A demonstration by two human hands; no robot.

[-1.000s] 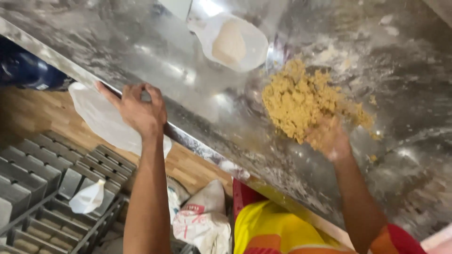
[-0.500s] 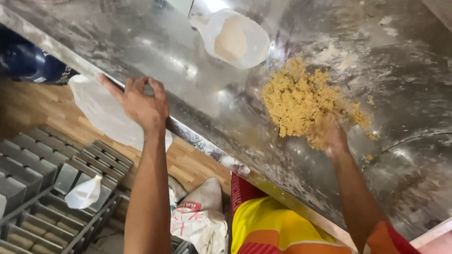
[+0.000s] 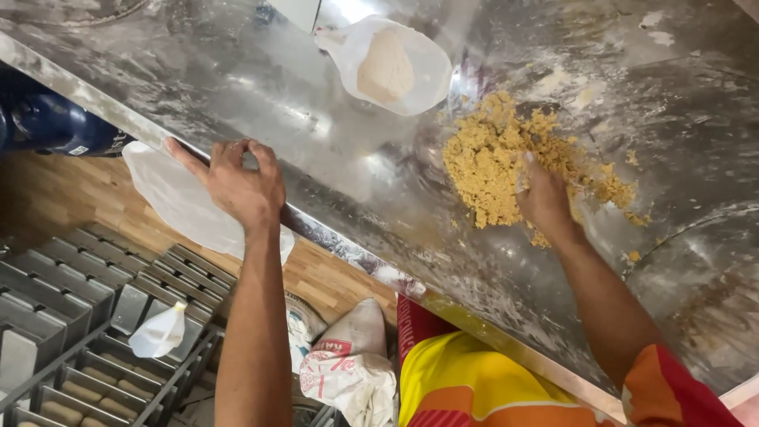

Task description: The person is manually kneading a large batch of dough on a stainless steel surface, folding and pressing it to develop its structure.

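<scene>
1. Right hand [image 3: 544, 198]: fingers spread, pressed into the crumbly yellow dough [image 3: 494, 162] on the steel table [image 3: 237, 71].
2. Left hand [image 3: 237, 186]: pinching a white plastic bag [image 3: 182, 202] at the table's near edge, well left of the dough.

My right hand [image 3: 544, 202] has moved up from the near edge of the loose heap of yellow-brown crumbly dough [image 3: 506, 162] on the floured steel desk [image 3: 261, 95]; its fingers [image 3: 528, 162] now press into the middle of the heap. The crumbs near my wrist lie thinner, more gathered toward the pile. My left hand [image 3: 241, 186] has shifted slightly along the desk edge, holding the thin white plastic bag [image 3: 186, 205].
</scene>
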